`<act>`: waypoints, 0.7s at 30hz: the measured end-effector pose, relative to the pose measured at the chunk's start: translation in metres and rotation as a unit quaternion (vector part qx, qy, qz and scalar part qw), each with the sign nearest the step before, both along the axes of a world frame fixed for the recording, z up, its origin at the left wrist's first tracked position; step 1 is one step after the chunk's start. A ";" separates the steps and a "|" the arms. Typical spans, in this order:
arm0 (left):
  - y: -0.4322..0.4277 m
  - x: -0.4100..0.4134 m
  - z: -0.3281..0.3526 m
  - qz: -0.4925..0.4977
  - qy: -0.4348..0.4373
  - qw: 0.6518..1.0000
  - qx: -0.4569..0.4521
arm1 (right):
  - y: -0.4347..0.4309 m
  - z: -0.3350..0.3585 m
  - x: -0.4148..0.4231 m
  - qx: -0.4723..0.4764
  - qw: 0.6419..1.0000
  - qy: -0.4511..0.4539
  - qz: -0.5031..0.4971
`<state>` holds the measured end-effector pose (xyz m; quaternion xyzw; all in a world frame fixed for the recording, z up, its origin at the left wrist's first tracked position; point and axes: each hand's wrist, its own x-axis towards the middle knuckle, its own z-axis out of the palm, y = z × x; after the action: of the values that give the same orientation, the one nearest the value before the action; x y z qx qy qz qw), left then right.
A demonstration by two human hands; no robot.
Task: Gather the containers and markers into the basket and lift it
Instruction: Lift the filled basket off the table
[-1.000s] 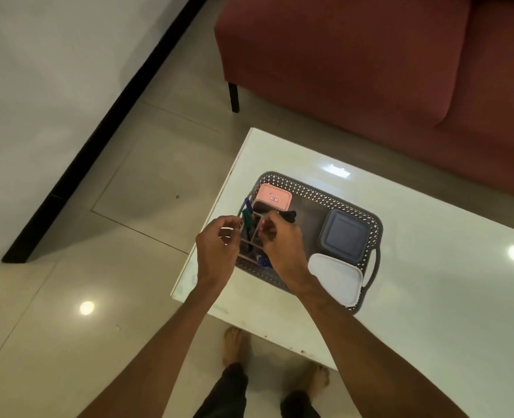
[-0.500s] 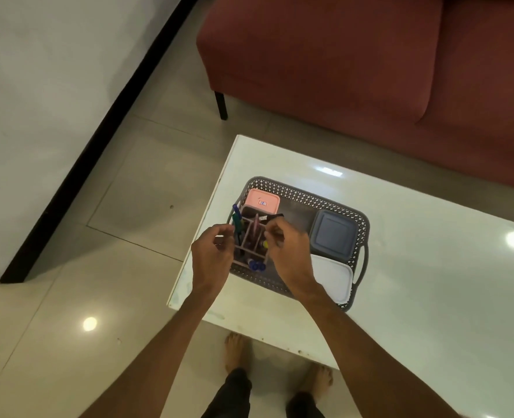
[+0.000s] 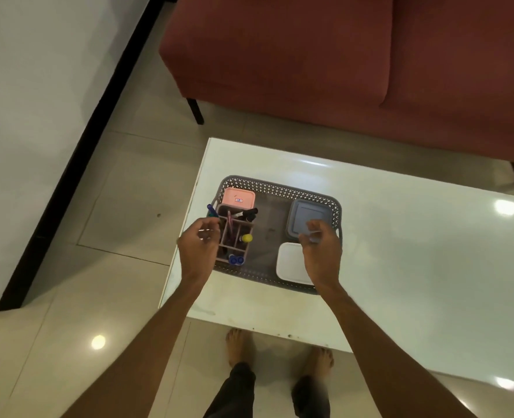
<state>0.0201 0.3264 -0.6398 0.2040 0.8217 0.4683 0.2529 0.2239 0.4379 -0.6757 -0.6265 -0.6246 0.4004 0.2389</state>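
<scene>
**Both hands poised over the loaded basket**

Nearest to me I see my bare feet (image 3: pixel 279 348) on the tiled floor (image 3: pixel 98 267), just under the near edge of the white table (image 3: pixel 400 267). My two forearms reach forward from the bottom of the view.

My left hand (image 3: pixel 197 248) hangs over the left end of the grey basket (image 3: pixel 279 188), fingers loosely curled with thumb and forefinger close together; I cannot tell whether they pinch anything. My right hand (image 3: pixel 320 248) is over the right end, fingers half curled and slightly blurred, holding nothing that I can make out.

The basket sits on the table near its left corner. Inside, at the near right, lies a white-lidded container (image 3: pixel 290 262), partly under my right wrist. Just beyond it is a grey-lidded container (image 3: pixel 305 215). On the left side stands a pink divided organiser (image 3: pixel 234 233) with markers in its cells: blue caps (image 3: pixel 236 260) at the near end, a yellow cap (image 3: pixel 246 238), black markers (image 3: pixel 246 213) leaning at the far end, and a blue marker (image 3: pixel 211 210) by my left fingertips. Behind it sits a pink-lidded container (image 3: pixel 239 197).

Farthest off, a red sofa (image 3: pixel 340 70) stands beyond the table.
</scene>
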 end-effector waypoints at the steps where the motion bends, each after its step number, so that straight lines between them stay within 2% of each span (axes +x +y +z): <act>1: 0.001 -0.006 -0.003 0.008 0.003 1.000 -0.002 | 0.001 -0.003 0.004 0.000 1.000 -0.002 -0.013; 3: 0.003 -0.018 -0.012 0.026 0.011 1.000 -0.010 | 0.004 -0.009 0.012 0.009 0.999 -0.022 -0.039; 6: 0.004 -0.037 -0.028 0.039 0.032 0.998 -0.029 | 0.006 -0.019 0.025 0.018 0.992 -0.097 -0.073; 12: 0.010 -0.059 -0.059 -0.011 0.057 0.995 -0.081 | 0.001 -0.045 0.043 -0.006 0.984 -0.143 -0.102; 16: 0.017 -0.068 -0.080 -0.076 -0.044 0.983 -0.160 | -0.002 -0.058 0.045 -0.060 0.987 -0.112 -0.101; 21: 0.020 -0.076 -0.088 -0.154 -0.164 0.963 -0.151 | -0.001 -0.061 0.041 -0.108 0.988 -0.044 -0.105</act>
<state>-0.0563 0.3460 -0.7277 0.2077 0.7889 0.3214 0.4807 0.2646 0.4365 -0.7370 -0.7280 -0.5182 0.4098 0.1830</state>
